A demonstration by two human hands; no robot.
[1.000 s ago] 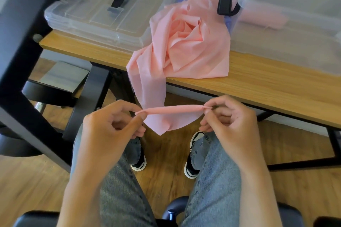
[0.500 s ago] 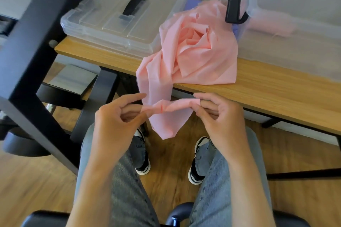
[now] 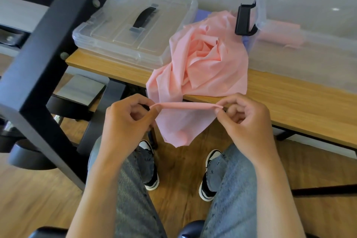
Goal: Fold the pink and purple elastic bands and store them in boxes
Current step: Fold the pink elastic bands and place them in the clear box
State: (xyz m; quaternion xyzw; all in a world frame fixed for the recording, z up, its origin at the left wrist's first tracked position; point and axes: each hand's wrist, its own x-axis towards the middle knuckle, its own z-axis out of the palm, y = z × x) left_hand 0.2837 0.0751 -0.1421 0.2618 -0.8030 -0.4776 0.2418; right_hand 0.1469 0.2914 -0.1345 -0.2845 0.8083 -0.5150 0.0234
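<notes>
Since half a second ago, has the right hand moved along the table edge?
Yes. The right hand has drawn rightward along the wooden table edge, away from the left hand, pulling the pink band taut.

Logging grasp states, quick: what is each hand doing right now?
Left hand: pinches one end of the pink band.
Right hand: pinches the other end, so the edge is stretched between the two hands.

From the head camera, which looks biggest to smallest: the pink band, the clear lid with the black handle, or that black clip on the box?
1. Clear lid and pink band: look alike in spread, and the band lies nearer, so unranked.
2. Black clip: plainly smallest.
</notes>
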